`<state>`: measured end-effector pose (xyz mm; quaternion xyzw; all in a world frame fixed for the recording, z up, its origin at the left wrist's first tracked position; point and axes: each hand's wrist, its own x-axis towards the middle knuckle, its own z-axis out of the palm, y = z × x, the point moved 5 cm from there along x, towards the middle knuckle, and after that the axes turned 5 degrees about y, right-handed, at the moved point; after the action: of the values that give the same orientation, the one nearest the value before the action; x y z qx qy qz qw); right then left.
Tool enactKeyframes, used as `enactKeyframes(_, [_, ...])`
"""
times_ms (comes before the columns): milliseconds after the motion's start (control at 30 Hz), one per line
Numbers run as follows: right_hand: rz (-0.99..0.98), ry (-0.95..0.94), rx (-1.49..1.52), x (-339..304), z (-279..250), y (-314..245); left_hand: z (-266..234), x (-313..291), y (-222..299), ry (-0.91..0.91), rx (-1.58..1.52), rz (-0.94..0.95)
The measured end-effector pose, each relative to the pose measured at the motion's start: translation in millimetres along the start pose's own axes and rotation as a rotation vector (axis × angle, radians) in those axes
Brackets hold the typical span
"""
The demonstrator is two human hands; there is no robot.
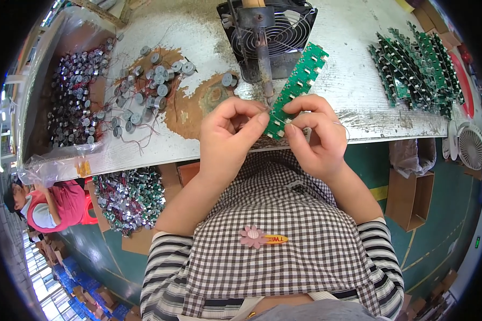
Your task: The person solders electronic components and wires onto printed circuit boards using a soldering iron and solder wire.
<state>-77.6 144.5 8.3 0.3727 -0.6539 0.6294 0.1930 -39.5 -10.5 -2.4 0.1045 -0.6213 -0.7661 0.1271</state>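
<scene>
A long green circuit board (308, 67) with small white parts along it slants over the front of the worktable. My right hand (321, 134) pinches its near end between thumb and fingers. At the board's left edge, my left hand (227, 134) is closed, thumb and forefinger pressed together; what they hold is too small to make out. Just above those fingertips, the tip of a soldering iron (263, 59) points down, fixed upright on a stand and close to the board's edge.
A black fan (286, 40) stands behind the iron. Small round metal motors (158, 80) with thin wires lie left, beside a box of more (77, 88). Green boards (420, 69) are stacked right. Below the table are a box of wired parts (131, 200) and a seated person (59, 206).
</scene>
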Motion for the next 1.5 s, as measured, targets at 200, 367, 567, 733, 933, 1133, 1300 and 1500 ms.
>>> enactKeyframes(200, [0.042, 0.013, 0.025, -1, 1, 1, 1, 0, 0, -0.039, 0.045, 0.001])
enactKeyframes(367, [0.009, 0.003, -0.04, 7, 2, -2, 1, 5, 2, -0.035, 0.025, 0.038])
enactKeyframes(567, [0.031, 0.015, -0.022, 0, 3, 2, 2, 1, 1, -0.024, 0.117, 0.013])
enactKeyframes(733, [0.055, 0.011, -0.089, -2, 2, -4, -3, -3, -1, -0.04, 0.209, 0.011])
enactKeyframes(933, [0.289, 0.125, 0.121, -9, -11, 13, -14, 10, 21, -0.184, 0.382, 0.03])
enactKeyframes(1133, [0.377, 0.128, 0.149, -9, -7, 21, -133, 83, 117, 0.565, 1.088, 0.856])
enactKeyframes(1300, [0.376, 0.108, 0.137, -6, 0, 20, -161, 167, 90, 0.051, 1.649, 1.127])
enactKeyframes(1500, [0.392, 0.118, 0.093, -16, -7, 21, -185, 209, 52, 0.023, 1.534, 0.721])
